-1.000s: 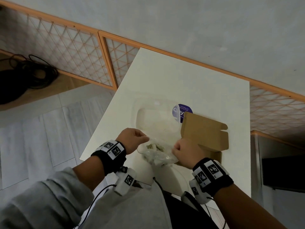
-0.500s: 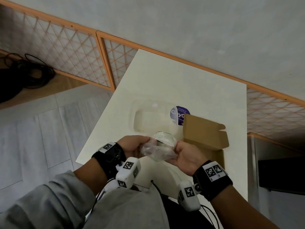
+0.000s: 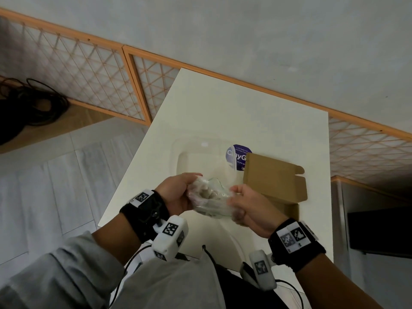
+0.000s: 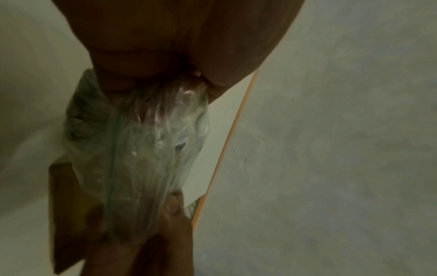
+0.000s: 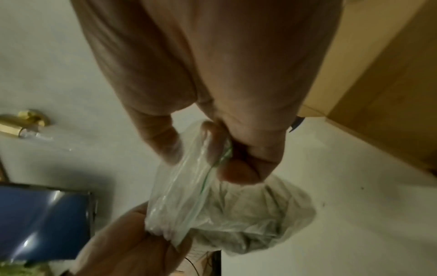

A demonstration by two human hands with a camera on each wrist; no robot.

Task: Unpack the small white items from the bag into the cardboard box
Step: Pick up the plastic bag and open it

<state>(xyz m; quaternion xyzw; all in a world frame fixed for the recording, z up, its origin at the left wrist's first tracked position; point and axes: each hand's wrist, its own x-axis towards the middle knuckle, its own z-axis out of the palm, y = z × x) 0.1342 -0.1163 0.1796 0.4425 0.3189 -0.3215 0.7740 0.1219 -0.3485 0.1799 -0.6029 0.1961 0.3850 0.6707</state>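
Note:
A clear plastic zip bag (image 3: 209, 197) with small pale items bunched inside hangs in the air between my two hands, above the near part of the white table (image 3: 245, 112). My left hand (image 3: 178, 192) grips the bag's left end, seen as crumpled film (image 4: 151, 134) in the left wrist view. My right hand (image 3: 245, 208) pinches the right end by the green zip strip (image 5: 212, 164). The brown cardboard box (image 3: 276, 181) stands open just right of the bag, its lid raised; its inside is hidden.
A clear plastic lid with a purple round sticker (image 3: 236, 157) lies on the table behind the bag. An orange lattice fence (image 3: 89, 70) runs along the far side. Black cables (image 3: 29, 103) lie on the floor at the left. A dark cabinet (image 3: 379, 230) stands at the right.
Both hands have lifted the bag and turned palms inward, spreading its two ends apart. The bag has risen a little off the table.

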